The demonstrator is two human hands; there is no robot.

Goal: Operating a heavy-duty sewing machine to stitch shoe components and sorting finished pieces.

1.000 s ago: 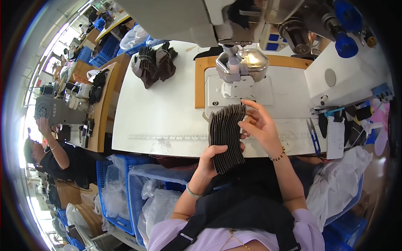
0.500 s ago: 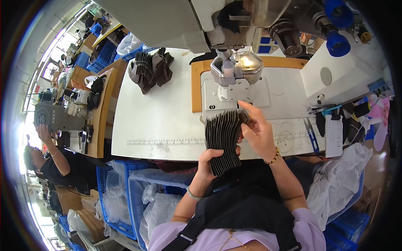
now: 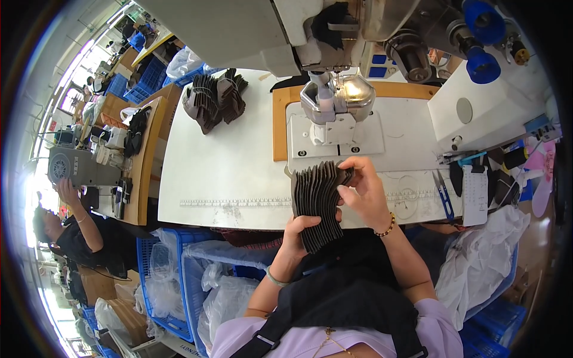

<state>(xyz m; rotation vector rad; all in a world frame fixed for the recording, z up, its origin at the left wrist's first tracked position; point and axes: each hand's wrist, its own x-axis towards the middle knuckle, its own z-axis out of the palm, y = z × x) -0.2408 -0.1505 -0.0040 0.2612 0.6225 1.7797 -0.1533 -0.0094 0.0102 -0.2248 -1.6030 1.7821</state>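
A thick stack of dark grey-brown cut fabric pieces stands on edge in front of me, its layers fanned like pages. My left hand grips its lower left part, thumb across the near side and the other fingers partly hidden behind. At the upper right corner, the thumb and index finger of my right hand close on the edge of the outer pieces. Just beyond the stack is the sewing machine's metal head above its white plate. Two tied bundles of similar dark pieces lie at the table's far left.
Blue-handled thread snips and a white card lie on the right. A printed ruler strip runs along the white table's front. Blue crates with plastic bags stand at lower left. Another person works at a machine farther left.
My right hand has come down slightly, and its raised index finger has bent onto the stack's upper edge. The stack has tilted a little in my left hand.
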